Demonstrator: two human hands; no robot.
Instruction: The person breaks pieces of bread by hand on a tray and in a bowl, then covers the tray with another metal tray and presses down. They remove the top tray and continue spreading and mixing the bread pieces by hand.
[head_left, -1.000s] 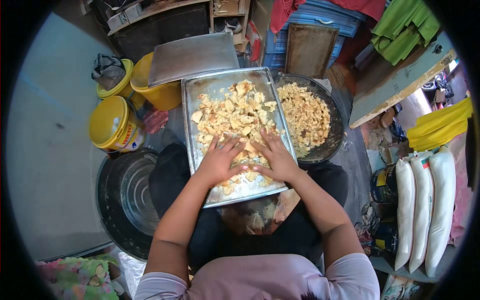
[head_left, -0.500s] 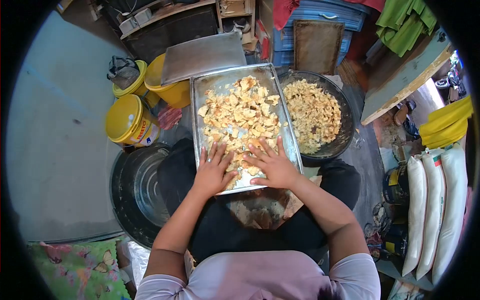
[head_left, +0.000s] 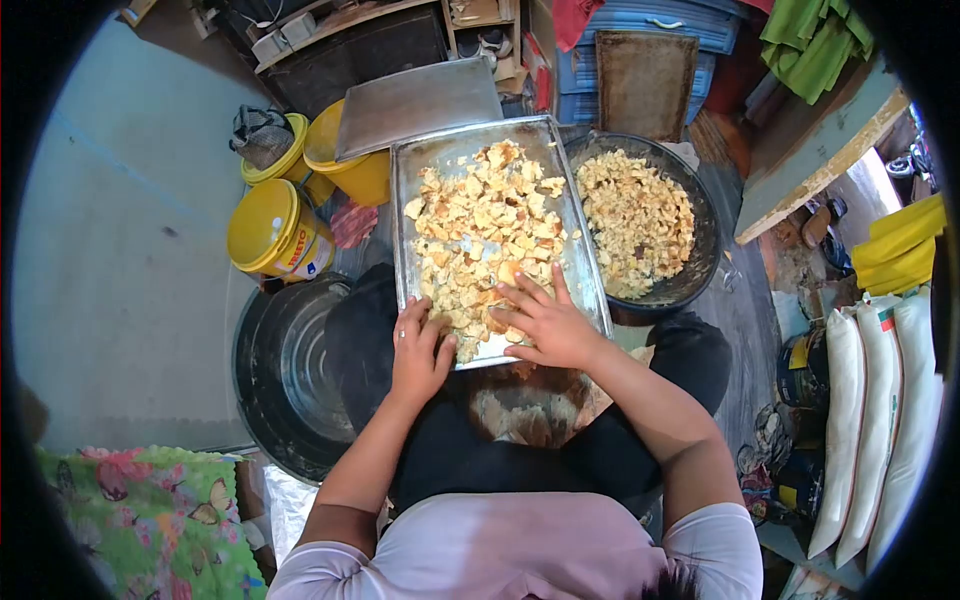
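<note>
A metal baking tray (head_left: 402, 180) sits across my lap, tilted slightly, with torn bread pieces (head_left: 500, 220) spread over it. At the tray's near left corner, my left hand (head_left: 420, 352) rests with fingers apart and a little bent, touching the edge of the bread. My right hand (head_left: 555, 325) lies spread over the near right part of the pile, fingertips on the pieces. Neither hand grips anything. Some bare metal shows near the tray's close edge. A black round basin (head_left: 705, 230) holding smaller bread bits stands just right of the tray.
Left of my legs is a dark basin (head_left: 265, 400). Yellow buckets (head_left: 262, 228) stand beyond it, with another metal tray (head_left: 420, 108) lying over one. A browned tray (head_left: 645, 85) leans on blue drawers (head_left: 715, 35). White sacks (head_left: 845, 430) stand at right.
My left hand has drawn left toward the tray's edge, its fingers more bent. My right hand stays spread on the bread. The whole view has shifted slightly.
</note>
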